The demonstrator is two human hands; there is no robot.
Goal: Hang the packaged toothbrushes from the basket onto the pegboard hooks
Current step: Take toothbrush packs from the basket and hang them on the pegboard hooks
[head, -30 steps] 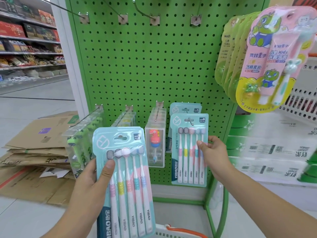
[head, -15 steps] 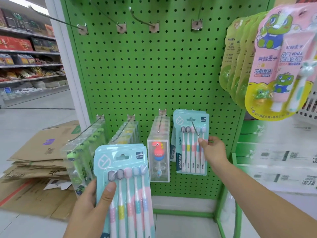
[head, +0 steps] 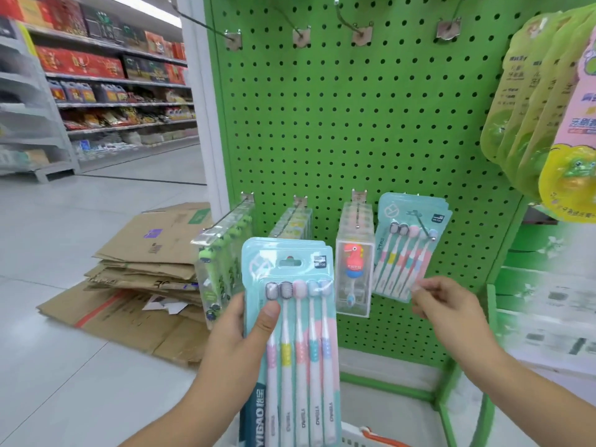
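Currently: your left hand (head: 240, 333) holds the next packs upright, left of and below the loaded hook (head: 422, 225).

On the green pegboard (head: 338, 124), hung packs (head: 408, 250) sit on that hook at the right end of the lower row, tilted. The held toothbrush packs (head: 296, 333) stand long axis vertical, thumb clamped on the front, hang-hole (head: 289, 262) uppermost. Your right hand (head: 450, 306) is nearer the hook, fingers loosely curled just beside the hung packs' lower corner; contact cannot be determined. Open board lies above. The basket (head: 364, 438) rim shows below.
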